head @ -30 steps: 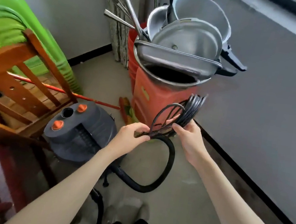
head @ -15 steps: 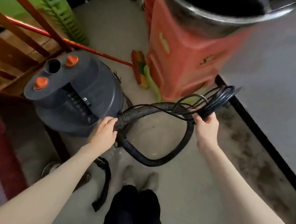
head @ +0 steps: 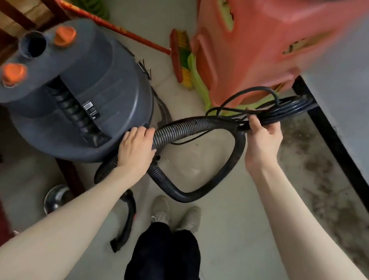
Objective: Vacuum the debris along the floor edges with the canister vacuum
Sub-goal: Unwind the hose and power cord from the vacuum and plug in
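Left hand grips the hose; right hand clamps the cord coil. We judge the hose light and floppy; we would hold it near the vacuum.

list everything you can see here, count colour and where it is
canister vacuum: 1, dark grey with two orange knobs, on the floor at left
hose: 1, black ribbed, looping on the floor from the vacuum
coiled cord: 1, black, bundled above the hose at right
broom: 1, red handle and head with green and yellow bristles, lying behind the vacuum
plastic stools: stack, orange-red over green, top centre
wooden frame: 1, brown, top left
metal bowl: 1, silver, on the floor at lower left
baseboard: 1, black, along the right wall
dirt: dark patches by the baseboard
shoes: 2, beige, bottom centre
left hand: grips the hose
right hand: grips the coiled cord
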